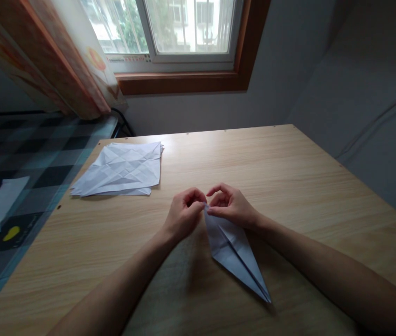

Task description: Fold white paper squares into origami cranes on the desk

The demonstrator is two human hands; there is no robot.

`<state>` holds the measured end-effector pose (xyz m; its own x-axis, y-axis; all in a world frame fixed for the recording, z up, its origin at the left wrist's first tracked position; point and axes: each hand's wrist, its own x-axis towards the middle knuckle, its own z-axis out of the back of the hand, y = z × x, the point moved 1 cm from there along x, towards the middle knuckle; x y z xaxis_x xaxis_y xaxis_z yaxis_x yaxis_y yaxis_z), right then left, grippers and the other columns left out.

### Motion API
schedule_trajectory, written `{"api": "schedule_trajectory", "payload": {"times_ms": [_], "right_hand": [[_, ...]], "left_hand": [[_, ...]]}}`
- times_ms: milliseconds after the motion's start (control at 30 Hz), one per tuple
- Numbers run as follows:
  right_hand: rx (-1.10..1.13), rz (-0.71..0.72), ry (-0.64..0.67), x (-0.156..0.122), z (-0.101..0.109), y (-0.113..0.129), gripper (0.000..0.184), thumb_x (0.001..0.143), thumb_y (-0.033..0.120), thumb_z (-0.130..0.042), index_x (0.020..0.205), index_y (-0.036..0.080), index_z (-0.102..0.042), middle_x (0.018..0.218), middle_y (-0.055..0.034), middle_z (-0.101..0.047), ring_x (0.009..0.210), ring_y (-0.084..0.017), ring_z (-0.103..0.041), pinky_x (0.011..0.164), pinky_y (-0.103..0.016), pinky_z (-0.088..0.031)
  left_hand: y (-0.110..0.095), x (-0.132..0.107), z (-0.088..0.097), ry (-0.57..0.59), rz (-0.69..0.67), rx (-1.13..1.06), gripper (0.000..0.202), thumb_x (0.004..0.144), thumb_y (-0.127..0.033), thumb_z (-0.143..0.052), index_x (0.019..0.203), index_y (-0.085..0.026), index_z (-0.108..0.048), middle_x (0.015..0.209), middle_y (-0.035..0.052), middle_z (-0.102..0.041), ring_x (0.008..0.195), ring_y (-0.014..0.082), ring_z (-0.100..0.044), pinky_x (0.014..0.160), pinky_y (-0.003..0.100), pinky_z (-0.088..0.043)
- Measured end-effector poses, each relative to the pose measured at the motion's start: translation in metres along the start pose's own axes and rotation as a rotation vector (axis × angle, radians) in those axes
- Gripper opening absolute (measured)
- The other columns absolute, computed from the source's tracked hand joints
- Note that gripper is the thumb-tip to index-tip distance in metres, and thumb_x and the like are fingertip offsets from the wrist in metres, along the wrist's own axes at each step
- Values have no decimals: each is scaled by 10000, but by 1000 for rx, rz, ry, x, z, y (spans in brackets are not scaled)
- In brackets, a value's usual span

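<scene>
A folded white paper shape (pixel 232 254), long and pointed, lies on the wooden table (pixel 288 186) with its sharp tip toward me at the lower right. My left hand (pixel 184 214) and my right hand (pixel 231 205) meet at its far end. Both pinch that end with curled fingers, thumbs pressed against the paper. The paper's far corner is hidden between the fingertips.
A loose stack of creased white sheets (pixel 122 170) rests at the table's far left. Left of the table is a bed with a checked cover (pixel 26 158) and a curtain (pixel 61 60). A window (pixel 170 28) is behind; a grey wall runs along the right.
</scene>
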<state>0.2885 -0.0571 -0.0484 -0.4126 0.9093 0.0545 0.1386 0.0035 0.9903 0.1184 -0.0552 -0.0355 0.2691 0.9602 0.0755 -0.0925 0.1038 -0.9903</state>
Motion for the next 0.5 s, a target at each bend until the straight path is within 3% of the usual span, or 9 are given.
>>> {"api": "schedule_trajectory", "payload": {"times_ms": [133, 500], "right_hand": [[-12, 14, 21, -1, -1, -1, 392, 680, 243, -806, 985, 187, -565, 695, 23, -692, 640, -126, -652, 606, -241, -495], [-111, 40, 12, -2, -1, 4, 383, 712, 261, -777, 1030, 182, -579, 636, 48, -627, 560, -98, -568, 517, -210, -421]], "left_hand": [[-4, -1, -2, -6, 33, 59, 49, 591, -200, -536, 598, -159, -563, 503, -41, -462, 480, 88, -381, 469, 218, -265], [0, -2, -3, -165, -4, 160, 51, 593, -160, -536, 611, -162, -583, 508, -38, -510, 476, 90, -410, 465, 210, -286]]}}
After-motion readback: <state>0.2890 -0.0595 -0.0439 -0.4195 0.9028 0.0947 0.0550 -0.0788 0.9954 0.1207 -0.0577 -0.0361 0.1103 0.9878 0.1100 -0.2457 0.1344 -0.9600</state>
